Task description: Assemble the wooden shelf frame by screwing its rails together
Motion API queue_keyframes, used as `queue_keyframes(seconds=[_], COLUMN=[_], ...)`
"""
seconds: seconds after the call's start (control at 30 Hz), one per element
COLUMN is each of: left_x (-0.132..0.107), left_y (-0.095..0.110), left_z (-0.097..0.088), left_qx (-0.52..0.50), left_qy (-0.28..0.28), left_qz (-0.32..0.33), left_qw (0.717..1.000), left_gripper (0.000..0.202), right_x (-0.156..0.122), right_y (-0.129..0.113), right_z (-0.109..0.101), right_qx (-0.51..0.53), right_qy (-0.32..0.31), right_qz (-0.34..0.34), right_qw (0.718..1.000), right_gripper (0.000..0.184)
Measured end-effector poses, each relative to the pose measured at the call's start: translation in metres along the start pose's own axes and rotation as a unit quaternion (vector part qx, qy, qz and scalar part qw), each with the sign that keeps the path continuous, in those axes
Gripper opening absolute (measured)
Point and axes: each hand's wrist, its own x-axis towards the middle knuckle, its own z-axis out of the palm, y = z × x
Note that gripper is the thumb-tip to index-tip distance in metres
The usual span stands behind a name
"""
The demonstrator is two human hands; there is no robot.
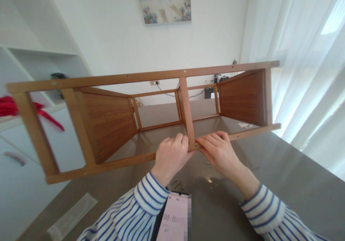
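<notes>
A long wooden shelf frame [126, 78] lies on its side on the grey table [291, 183], its open face toward me. My left hand [171, 155] is curled over the frame's near bottom rail, just left of the middle upright [186, 108]. My right hand [219, 150] grips the same rail just right of that upright, fingers bent and pressed on the wood. Both wrists wear blue-and-white striped sleeves. Two wooden panels [107, 124] close the frame's left and right sections.
A phone with a pink timer screen [175, 217] sits at my chest. A clear plastic bag [71, 217] lies at the table's near left. Small screws [209, 180] rest on the table below my hands. White shelves stand left, curtains right.
</notes>
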Motion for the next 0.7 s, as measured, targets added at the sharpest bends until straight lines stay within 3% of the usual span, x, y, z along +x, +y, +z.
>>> queue_keyframes(seconds=[0.7], left_x=[-0.0006], left_y=[-0.0018], left_z=[0.0037], left_qx=[-0.008], left_qy=[0.057], left_qz=[0.014], left_qw=[0.998], left_gripper=[0.025], right_x=[-0.0022], right_y=[0.0], right_z=[0.0006], right_qx=[-0.008], right_qy=[0.0], right_qz=[-0.007], right_qw=[1.0], right_gripper=[0.033])
